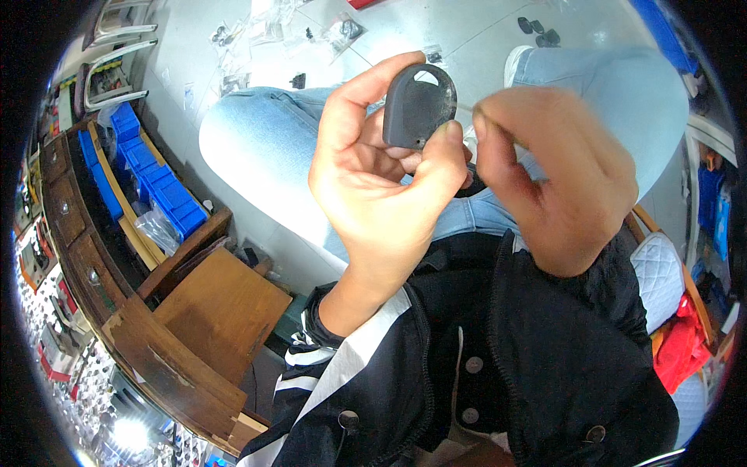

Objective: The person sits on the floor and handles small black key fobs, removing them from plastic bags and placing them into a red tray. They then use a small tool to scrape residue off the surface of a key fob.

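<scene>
My left hand (379,169) holds up a dark, rounded plastic fob or key shell (414,111) with an arched opening at its top. The thumb presses its lower right edge and the index finger curls round its upper left. A small hole shows near its bottom edge. Just right of the fob is my right hand (548,169), blurred, with thumb and index finger pinched close together. A thin pale strip seems to run from those fingertips towards the fob's edge; what they grip is too blurred to name. Both hands are above my lap in light blue jeans (262,157).
Small clear bags (344,29) and dark parts (531,24) lie on the tiled floor beyond my knees. Left stand a wooden drawer desk (76,233), blue plastic bins (157,175) and a brown wooden board (222,309). Right is a chair with a quilted pad (656,280) and red cloth (683,344).
</scene>
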A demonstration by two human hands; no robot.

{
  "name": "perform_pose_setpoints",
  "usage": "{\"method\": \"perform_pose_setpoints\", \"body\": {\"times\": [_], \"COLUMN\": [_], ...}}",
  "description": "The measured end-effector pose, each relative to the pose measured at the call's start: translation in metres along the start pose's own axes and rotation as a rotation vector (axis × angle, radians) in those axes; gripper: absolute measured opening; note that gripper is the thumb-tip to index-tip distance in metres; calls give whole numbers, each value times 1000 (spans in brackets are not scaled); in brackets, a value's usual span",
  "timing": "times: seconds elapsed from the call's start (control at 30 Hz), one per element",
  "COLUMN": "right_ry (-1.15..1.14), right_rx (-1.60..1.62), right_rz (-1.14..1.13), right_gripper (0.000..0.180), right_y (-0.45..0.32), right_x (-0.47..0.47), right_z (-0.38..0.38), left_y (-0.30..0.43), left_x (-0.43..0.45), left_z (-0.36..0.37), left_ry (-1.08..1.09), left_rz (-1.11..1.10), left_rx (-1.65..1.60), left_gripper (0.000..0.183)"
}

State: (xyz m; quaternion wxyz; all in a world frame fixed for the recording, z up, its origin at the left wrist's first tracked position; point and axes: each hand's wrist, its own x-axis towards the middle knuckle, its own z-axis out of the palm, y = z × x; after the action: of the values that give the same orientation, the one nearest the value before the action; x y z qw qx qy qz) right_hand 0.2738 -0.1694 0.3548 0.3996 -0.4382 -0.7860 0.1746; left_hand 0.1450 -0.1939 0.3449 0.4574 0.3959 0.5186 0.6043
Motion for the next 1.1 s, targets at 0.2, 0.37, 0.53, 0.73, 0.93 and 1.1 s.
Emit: {"method": "perform_pose_setpoints", "body": {"times": [0.2,0.37,0.53,0.73,0.93,1.1], "right_ry": [1,-17,-7,0,-16,-20], "right_rx": [-21,-30,-10,9,0,-7], "right_rz": [-34,-41,-32,-32,-29,-26], "right_gripper": [19,18,18,18,19,18], "right_y": [2,2,3,2,3,2], "right_x": [0,0,1,2,3,2], "right_z": [-1,-4,-3,-3,-4,-5], "left_y": [3,4,7,5,7,7], "left_x": [-1,-1,-3,-1,-1,-2], "left_z": [-1,0,-1,-1,-1,-1], "left_ry": [-8,-12,-13,-11,-21,-31], "left_rz": [46,83,-19,38,-9,62], "left_rx": [107,154,129,145,133,148], "left_gripper": [40,41,40,40,39,40]}}
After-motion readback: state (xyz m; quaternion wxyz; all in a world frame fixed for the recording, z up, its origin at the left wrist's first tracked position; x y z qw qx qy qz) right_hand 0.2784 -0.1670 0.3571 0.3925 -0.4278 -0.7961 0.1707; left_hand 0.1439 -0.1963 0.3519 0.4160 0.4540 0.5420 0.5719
